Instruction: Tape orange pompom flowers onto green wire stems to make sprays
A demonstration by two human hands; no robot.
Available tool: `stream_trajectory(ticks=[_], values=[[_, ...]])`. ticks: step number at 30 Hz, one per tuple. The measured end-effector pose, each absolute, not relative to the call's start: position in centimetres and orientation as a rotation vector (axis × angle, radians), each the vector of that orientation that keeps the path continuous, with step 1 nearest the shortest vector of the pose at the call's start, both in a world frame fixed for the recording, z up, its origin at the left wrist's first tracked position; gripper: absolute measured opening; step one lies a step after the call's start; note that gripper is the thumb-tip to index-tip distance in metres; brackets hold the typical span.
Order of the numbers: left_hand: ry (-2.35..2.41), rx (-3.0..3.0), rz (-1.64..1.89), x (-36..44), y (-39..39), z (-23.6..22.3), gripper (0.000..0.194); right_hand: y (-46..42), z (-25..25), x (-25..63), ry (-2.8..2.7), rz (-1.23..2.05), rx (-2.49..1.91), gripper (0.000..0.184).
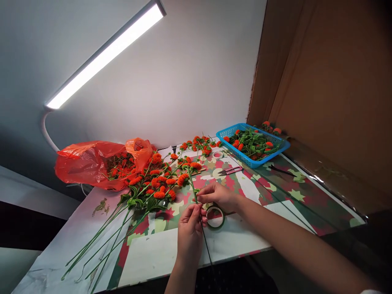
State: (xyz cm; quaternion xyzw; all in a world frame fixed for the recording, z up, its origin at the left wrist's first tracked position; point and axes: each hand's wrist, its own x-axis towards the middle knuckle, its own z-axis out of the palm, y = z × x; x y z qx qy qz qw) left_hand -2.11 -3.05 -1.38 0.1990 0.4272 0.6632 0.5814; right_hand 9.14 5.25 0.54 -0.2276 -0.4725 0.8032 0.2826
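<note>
a: what lies farthest left?
b: a translucent red plastic bag (88, 165), beyond the left hand and off to its left. its mouth gapes towards the middle, showing the orange blooms (118, 170) inside.
a: and nearer?
b: long-stemmed orange flowers (159, 182), heads bunched beyond the left hand, stems trailing over the surface (153, 255), probably so the heads don't get crushed.
a: the hands?
b: the left hand (190, 230) grips a flower stem (206, 241) low down, seemingly to steady it. the right hand (221, 197) pinches it just above, thumb and fingertips closed, likely for fine control. the stem slants between them, its upper end by the blooms.
a: beside them?
b: a tape roll (223, 222) lying flat just right of the left fingers, within easy reach. thread snips (231, 170) rest beyond the right hand.
a: and farthest right?
b: a blue plastic basket (252, 164), past the right hand, holding green leaves and orange blooms.
</note>
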Motion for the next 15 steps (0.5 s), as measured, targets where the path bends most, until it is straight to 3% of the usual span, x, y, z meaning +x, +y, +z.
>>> stream_trajectory(ticks=[15], values=[[0.978, 0.550, 1.438, -1.89, -3.23, -1.60, 0.031, 5.86, -0.18, 9.45, -1.312, 2.222, -0.593, 0.027]])
